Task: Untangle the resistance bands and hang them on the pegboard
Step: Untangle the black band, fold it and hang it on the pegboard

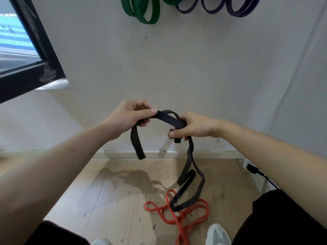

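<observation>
A black resistance band (169, 118) stretches between both hands at waist height in front of the wall. My left hand (130, 118) pinches one part of it, and a short loop droops below that hand. My right hand (194, 126) grips the band a little to the right, and from there long twisted loops hang to the floor. An orange band (178, 216) lies tangled on the wooden floor under the black loops. Green bands (141, 9) and purple bands (235, 7) hang on the wall at the top edge.
A dark-framed window (26, 55) stands open at the upper left. A wall socket (174, 136) sits low behind my right hand. A white power strip with a black plug (251, 167) lies at the right by the skirting. My shoes (218, 235) are at the bottom.
</observation>
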### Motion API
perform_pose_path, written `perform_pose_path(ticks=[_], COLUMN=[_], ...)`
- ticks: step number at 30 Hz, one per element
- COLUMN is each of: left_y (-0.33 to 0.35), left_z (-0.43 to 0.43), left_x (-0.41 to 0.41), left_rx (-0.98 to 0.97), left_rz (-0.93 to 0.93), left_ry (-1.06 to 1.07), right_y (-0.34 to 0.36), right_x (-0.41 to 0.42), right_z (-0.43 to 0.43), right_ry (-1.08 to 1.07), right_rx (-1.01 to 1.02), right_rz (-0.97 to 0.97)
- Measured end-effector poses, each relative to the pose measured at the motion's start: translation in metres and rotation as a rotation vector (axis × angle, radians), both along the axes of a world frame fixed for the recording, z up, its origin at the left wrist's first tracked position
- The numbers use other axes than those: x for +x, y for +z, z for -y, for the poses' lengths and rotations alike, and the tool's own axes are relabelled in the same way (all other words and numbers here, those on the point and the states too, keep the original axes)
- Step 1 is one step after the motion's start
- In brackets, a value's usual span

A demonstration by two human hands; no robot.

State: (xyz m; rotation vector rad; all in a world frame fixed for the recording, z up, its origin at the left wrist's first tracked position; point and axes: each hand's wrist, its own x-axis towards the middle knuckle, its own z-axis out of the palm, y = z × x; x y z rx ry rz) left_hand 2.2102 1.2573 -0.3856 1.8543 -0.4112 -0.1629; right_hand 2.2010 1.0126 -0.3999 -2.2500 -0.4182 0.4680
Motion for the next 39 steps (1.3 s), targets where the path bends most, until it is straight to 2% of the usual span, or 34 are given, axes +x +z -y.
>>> perform_pose_path(ticks=[4,8,10,14,20,22,26,30,35,39], left_y=[-0.001,0.000,0.001,0.001,0.003,0.004,0.005,0.001,-0.001,-0.004], left_z=[0.001,-0.001,-0.006,-0.009,-0.006,-0.004,-0.009,-0.009,-0.005,-0.003], left_x=[0.001,0.004,0.005,0.001,0.000,-0.001,-0.004,-0.006,-0.008,-0.010], left_rx=[0.037,0.008,0.026,0.084,0.091,0.088,0.044,-0.018,-0.030,-0.049], left_rz=[0.040,0.012,-0.033,-0.085,-0.082,-0.107,-0.277,-0.308,-0.263,-0.223], left_ry=[0.059,0.133,0.124,0.063,0.139,0.145,-0.009,-0.094,-0.086,-0.067], right_y=[-0.008,-0.008,-0.004,0.005,0.012,0.012,0.012,0.015,0.018,0.018], right_x=[0.000,0.001,-0.001,-0.003,-0.008,-0.011,-0.011,-0.012,-0.015,-0.017], right_z=[-0.002,-0.005,-0.007,-0.002,0.002,0.000,0.003,0.007,0.008,0.006], right_ry=[-0.045,-0.094,-0.108,-0.120,0.009,0.028,-0.024,-0.086,-0.180,-0.244], right_rx=[0.094,0.375,0.454,0.425,0.144,0.172,0.351,0.508,0.602,0.605], right_rz=[0.013,0.056,0.115,0.176,0.067,-0.002,-0.078,-0.149,-0.131,0.033])
